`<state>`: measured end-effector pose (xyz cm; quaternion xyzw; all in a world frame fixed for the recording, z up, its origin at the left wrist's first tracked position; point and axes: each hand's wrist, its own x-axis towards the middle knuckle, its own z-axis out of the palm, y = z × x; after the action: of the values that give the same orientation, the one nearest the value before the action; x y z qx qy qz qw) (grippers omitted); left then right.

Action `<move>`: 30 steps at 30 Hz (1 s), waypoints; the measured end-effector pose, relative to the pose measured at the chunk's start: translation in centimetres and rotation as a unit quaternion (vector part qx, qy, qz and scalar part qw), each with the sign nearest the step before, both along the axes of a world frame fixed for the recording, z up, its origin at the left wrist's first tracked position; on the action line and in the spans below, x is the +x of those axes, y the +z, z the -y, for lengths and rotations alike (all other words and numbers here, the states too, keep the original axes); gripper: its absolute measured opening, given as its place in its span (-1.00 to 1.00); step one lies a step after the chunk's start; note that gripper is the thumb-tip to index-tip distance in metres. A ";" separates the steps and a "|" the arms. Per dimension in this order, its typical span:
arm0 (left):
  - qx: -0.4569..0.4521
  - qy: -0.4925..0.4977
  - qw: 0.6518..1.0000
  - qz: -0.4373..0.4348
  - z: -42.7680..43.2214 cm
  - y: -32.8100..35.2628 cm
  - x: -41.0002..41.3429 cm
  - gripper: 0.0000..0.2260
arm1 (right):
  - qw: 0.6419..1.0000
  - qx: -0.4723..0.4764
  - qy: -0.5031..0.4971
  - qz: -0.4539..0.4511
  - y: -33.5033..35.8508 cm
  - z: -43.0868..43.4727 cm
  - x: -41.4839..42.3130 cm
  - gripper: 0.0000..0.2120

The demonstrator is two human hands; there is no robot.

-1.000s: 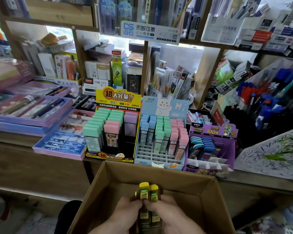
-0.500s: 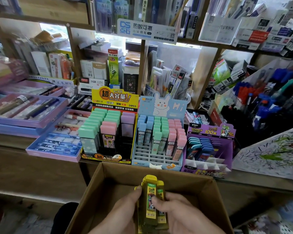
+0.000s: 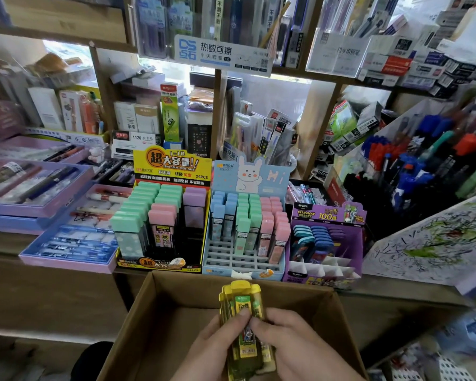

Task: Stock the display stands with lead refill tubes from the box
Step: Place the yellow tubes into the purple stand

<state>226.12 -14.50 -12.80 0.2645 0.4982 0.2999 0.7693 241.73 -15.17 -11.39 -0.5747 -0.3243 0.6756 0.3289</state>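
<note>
We hold both hands close together, low in front of us, wrists running off the bottom edge of view. Our left hand and right hand grip the bundle of yellow lead refill tubes upright from either side, thumbs lying on its front face, tips almost meeting.

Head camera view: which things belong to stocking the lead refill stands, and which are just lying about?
For the job: yellow refill tubes, gripped by the left hand and right hand; cardboard box; yellow stand; blue bunny stand; purple stand.

Just lying about: lavender pen trays; marker bins; scribbled test paper.
</note>
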 end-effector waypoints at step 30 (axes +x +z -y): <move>0.007 0.047 0.996 0.081 -0.2 2.1 1.4 -0.71 | 0.957 0.240 -0.114 0.114 3.4 0.9 6.2 -0.55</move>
<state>227.52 -14.26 -10.67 0.2203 0.4438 0.3599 0.7905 247.96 -16.06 -7.97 -0.5852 -0.4444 0.4663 0.4925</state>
